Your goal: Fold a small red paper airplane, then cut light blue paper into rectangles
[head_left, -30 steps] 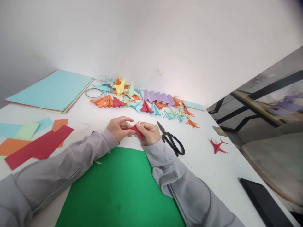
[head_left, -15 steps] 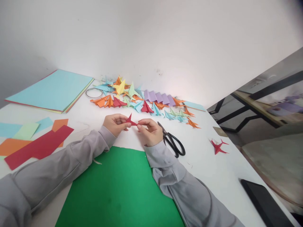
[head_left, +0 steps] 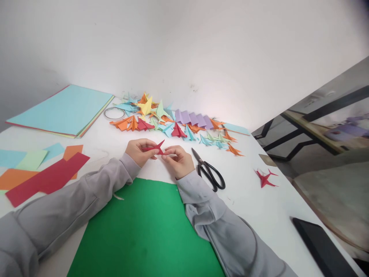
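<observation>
folded piece (head_left: 155, 148) between both hands — scissors (head_left: 209, 173) right, paper stack (head_left: 62, 111) far left

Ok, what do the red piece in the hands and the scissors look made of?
The red piece, pinched between left hand and right hand, looks like thin matte paper: sharp creases and points. The scissors look like dark metal, handles glossy black, perhaps painted or coated.

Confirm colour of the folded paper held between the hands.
Red: the folded paper shows clearly in the head view.
</observation>
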### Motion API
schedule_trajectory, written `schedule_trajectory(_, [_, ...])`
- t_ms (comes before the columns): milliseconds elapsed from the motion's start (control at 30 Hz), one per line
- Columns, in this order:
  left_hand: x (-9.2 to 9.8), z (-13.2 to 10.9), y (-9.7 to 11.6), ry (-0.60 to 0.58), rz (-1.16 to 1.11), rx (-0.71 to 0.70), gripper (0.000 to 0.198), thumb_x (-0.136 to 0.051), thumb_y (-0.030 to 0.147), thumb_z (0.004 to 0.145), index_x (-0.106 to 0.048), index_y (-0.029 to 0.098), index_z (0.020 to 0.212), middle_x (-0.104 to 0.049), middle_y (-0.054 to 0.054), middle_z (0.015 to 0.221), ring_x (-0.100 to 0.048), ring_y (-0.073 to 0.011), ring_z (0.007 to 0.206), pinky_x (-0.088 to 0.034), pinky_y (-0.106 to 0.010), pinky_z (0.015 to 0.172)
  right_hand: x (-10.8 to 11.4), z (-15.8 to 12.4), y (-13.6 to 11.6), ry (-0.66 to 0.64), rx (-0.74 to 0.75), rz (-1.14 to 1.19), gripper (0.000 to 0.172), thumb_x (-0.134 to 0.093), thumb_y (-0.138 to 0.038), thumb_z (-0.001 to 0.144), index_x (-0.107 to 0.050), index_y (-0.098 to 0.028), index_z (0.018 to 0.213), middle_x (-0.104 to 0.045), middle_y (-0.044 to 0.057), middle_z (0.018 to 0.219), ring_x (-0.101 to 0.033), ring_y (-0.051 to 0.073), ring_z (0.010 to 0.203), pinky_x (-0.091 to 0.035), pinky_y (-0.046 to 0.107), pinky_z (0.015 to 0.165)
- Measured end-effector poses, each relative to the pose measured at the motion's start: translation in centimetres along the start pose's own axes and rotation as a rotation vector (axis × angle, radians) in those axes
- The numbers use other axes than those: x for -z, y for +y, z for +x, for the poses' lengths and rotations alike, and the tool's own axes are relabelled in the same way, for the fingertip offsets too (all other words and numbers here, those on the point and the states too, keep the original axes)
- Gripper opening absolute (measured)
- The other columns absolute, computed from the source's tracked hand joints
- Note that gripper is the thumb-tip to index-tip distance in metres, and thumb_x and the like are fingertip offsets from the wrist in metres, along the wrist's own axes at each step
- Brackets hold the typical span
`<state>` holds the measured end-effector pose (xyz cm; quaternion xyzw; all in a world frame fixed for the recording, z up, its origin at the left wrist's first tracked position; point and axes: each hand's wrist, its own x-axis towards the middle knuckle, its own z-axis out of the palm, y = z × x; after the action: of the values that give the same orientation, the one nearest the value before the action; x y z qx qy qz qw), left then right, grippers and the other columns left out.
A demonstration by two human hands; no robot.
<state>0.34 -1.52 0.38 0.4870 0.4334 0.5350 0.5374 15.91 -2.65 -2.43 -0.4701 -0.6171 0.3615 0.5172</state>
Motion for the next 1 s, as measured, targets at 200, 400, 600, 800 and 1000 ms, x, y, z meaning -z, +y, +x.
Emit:
schedule_trajectory(200, [-0.11, 0.05, 0.3, 0.006, -0.02, 0.017, 0.022, -0.078, 0.016, 0.047, -0.065, 0.01, 0.064, -0.065, 0.0, 0.052, -0.062, -0.0129, 0.044, -0.053, -0.022, 0.044, -0.1, 0.01, -0.31, -0.047, 0.026, -0.01, 0.017, -0.066, -0.036, 0.069, -0.061, -0.021, 0.063, -0.059, 0.005, 0.083, -0.055, 0.018, 0.075, -0.044, 0.029, 0.057])
schedule_trajectory(400, [-0.09, 0.24, 0.13, 0.03, -0.046, 0.003, 0.022, -0.078, 0.017, 0.046, -0.065, 0.011, 0.063, -0.065, -0.001, 0.051, -0.062, -0.0131, 0.043, -0.053, -0.021, 0.043, -0.11, -0.07, -0.46, -0.066, 0.031, -0.012, 0.02, -0.065, -0.039, 0.07, -0.061, -0.021, 0.063, -0.06, 0.006, 0.081, -0.055, 0.018, 0.073, -0.043, 0.03, 0.059])
schedule_trajectory(600, [0.18, 0.53, -0.55, 0.044, -0.021, -0.014, 0.027, -0.08, 0.021, 0.047, -0.065, 0.011, 0.067, -0.066, -0.002, 0.054, -0.062, -0.0143, 0.044, -0.054, -0.023, 0.045, -0.19, -0.06, -0.56, -0.06, 0.035, -0.041, 0.021, -0.067, -0.041, 0.068, -0.062, -0.021, 0.06, -0.062, 0.005, 0.078, -0.055, 0.017, 0.07, -0.042, 0.029, 0.058])
schedule_trajectory(800, [0.07, 0.3, -0.21, 0.033, -0.068, 0.026, 0.03, -0.08, 0.022, 0.046, -0.064, 0.01, 0.068, -0.064, -0.001, 0.054, -0.062, -0.0138, 0.044, -0.055, -0.026, 0.047, 0.09, 0.01, -0.63, -0.115, 0.083, -0.055, 0.03, -0.058, -0.044, 0.076, -0.061, -0.021, 0.056, -0.06, 0.004, 0.075, -0.055, 0.018, 0.073, -0.042, 0.032, 0.07])
schedule_trajectory(1000, [0.06, 0.18, 0.2, 0.044, -0.131, 0.094, 0.034, -0.081, 0.025, 0.045, -0.062, 0.01, 0.069, -0.062, 0.001, 0.054, -0.061, -0.0127, 0.048, -0.057, -0.03, 0.054, 0.29, -0.11, -0.4, -0.051, -0.03, -0.058, 0.031, -0.053, -0.047, 0.079, -0.062, -0.02, 0.067, -0.059, 0.001, 0.067, -0.053, 0.015, 0.066, -0.042, 0.029, 0.066])
